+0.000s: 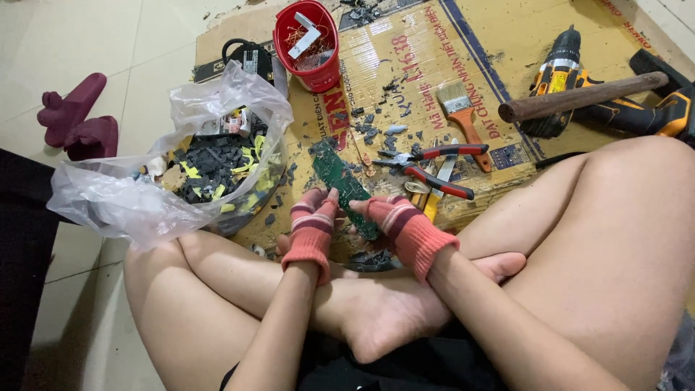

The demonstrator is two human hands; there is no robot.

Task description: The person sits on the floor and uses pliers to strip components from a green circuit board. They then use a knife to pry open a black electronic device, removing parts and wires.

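Observation:
I sit cross-legged on the floor. Both hands wear red knitted gloves. My left hand (pixel 313 224) and my right hand (pixel 397 221) together grip a long green circuit board (pixel 339 177), which slants up and to the left between them. The left hand pinches its left edge, while the right hand clamps its lower end. Small dark broken pieces (pixel 371 259) lie under the board, near my feet.
A clear plastic bag (pixel 145 195) of dark and yellow scraps stands at left. A red cup (pixel 308 43) of wire bits, red-handled pliers (pixel 434 170), a paintbrush (pixel 463 116), a hammer (pixel 579 98) and a cordless drill (pixel 557 72) lie on flattened cardboard (pixel 420 58). Maroon slippers (pixel 79 116) sit far left.

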